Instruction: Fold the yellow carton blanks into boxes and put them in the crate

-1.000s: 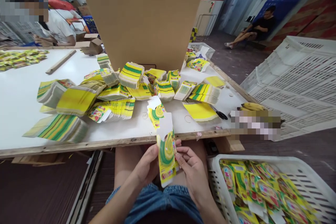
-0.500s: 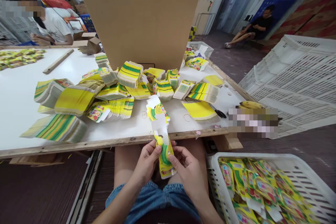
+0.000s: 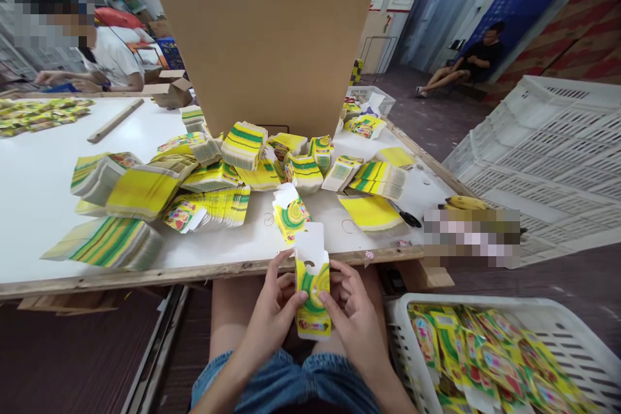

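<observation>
Between both hands, over my lap at the table's front edge, is a small yellow and green printed carton [image 3: 313,291] with its white top flap standing up. My left hand [image 3: 277,301] grips its left side, thumb on the front face. On the right side my right hand [image 3: 350,301] grips it the same way. Just beyond lies another carton [image 3: 291,215] on the table, its white flap pointing away. Bundles of flat cartons [image 3: 140,193] are heaped further back and to the left, with a fanned stack [image 3: 220,208] nearest the middle.
A tall cardboard sheet [image 3: 264,32] stands behind the heap. At my lower right, a white basket [image 3: 485,301] holds many yellow packets. Bananas [image 3: 466,203] and black scissors handles [image 3: 410,218] are at the right. White crates [image 3: 538,162] are stacked beyond. One person sits left, another far right.
The carton in my hands has come nearer and apart from the one on the table, and now faces me squarely with a fuller box shape. The view has shifted slightly.
</observation>
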The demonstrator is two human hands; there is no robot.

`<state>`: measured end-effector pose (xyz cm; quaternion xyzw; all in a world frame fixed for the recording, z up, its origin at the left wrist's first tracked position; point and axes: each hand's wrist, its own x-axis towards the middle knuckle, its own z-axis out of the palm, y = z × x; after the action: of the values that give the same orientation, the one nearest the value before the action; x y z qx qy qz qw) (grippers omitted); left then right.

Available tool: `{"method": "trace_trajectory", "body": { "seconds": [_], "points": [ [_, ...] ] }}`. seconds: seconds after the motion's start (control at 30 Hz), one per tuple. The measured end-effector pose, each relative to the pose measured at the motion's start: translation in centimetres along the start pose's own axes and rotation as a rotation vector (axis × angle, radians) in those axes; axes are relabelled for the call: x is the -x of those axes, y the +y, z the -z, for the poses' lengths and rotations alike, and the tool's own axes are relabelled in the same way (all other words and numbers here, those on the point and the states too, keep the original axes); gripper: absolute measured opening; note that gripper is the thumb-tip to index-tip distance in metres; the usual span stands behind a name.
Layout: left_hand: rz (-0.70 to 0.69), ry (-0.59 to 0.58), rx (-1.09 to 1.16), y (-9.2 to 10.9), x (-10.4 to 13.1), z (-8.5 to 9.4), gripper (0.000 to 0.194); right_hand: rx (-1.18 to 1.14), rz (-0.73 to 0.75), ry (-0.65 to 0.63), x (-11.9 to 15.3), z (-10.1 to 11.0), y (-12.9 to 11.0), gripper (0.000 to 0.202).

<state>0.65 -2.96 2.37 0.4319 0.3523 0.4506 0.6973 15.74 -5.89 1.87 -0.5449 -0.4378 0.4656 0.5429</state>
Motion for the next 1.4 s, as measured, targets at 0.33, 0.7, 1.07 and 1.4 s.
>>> {"method": "trace_trajectory", "body": {
  "seconds": [0.33, 0.7, 1.07, 1.4],
  "points": [
    [0.111, -0.246, 0.122, 1.0, 0.6, 0.8, 0.041, 0.089, 0.024, -0.269, -0.6, 2.2, -2.4, 0.019],
    [0.067, -0.209, -0.013, 0.8, 0.8, 0.7, 0.047, 0.145, 0.189, -0.150, -0.7, 2.3, -1.7, 0.031],
    [0.082, -0.157, -0.085, 0.3, 0.7, 0.2, 0.047, 0.438, -0.022, -0.156, -0.6, 1.3, -1.8, 0.027],
    [0.086, -0.132, 0.013, 0.1, 0.0, 0.0, 0.048, 0.243, 0.098, -0.053, -0.6, 1.7, -0.9, 0.028]
  ]
}}
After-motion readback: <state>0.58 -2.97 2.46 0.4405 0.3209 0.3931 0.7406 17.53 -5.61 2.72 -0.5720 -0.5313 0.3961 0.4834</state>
